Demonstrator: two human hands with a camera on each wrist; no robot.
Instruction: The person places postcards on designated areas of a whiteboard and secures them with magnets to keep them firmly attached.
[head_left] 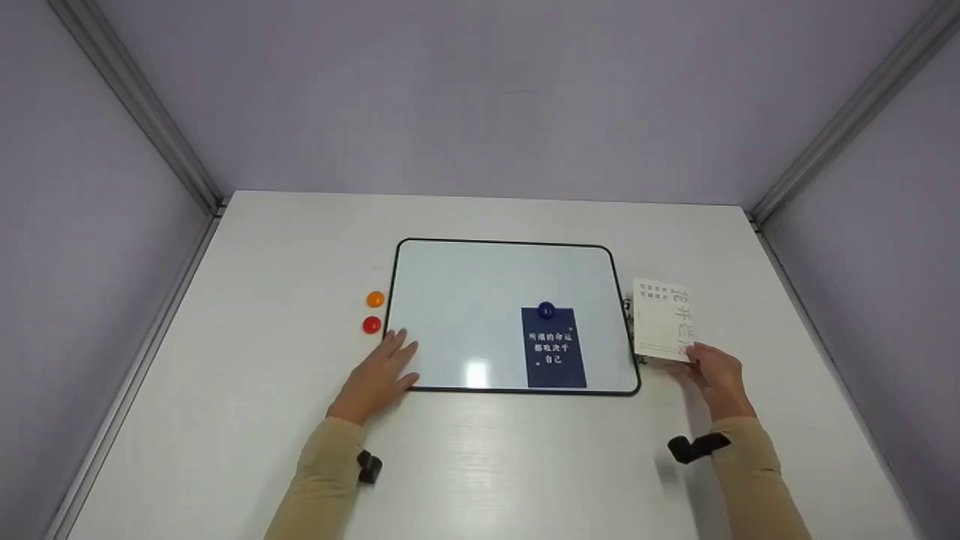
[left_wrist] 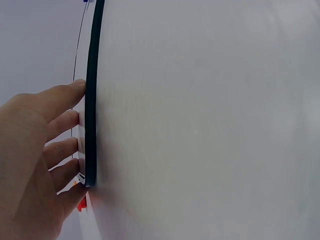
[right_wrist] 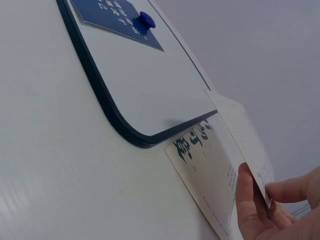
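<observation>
From the head view I see a framed whiteboard [head_left: 465, 277] lying on the white table [head_left: 465, 480], with the left hand [head_left: 375, 381] spread over its near left corner, relaxed and gripping nothing. Across from it, the right hand [head_left: 718, 379] pinches a pale card [head_left: 660, 315] by its near right corner, just beside the board's right edge. On the board, a round blue magnet [head_left: 547, 309] sits at the top of a navy card [head_left: 555, 371]; an orange magnet [head_left: 375, 299] and a red magnet [head_left: 371, 325] lie beside the left edge. In the left wrist view, the thumb meets the black frame [left_wrist: 92, 100] and the other fingers reach past it; light pressure there ought to be enough to steady the board. The right wrist view tells me most: thumb and fingers grasp the pale card near its edge, and it stands tilted above a lower card [right_wrist: 200, 170] lying at the board's rim. I can't tell whether that one is tucked underneath. To my eye, the lift calls for a gentle pinch, so the paper doesn't crease, and enough height to clear the frame without dragging the lower card along.
</observation>
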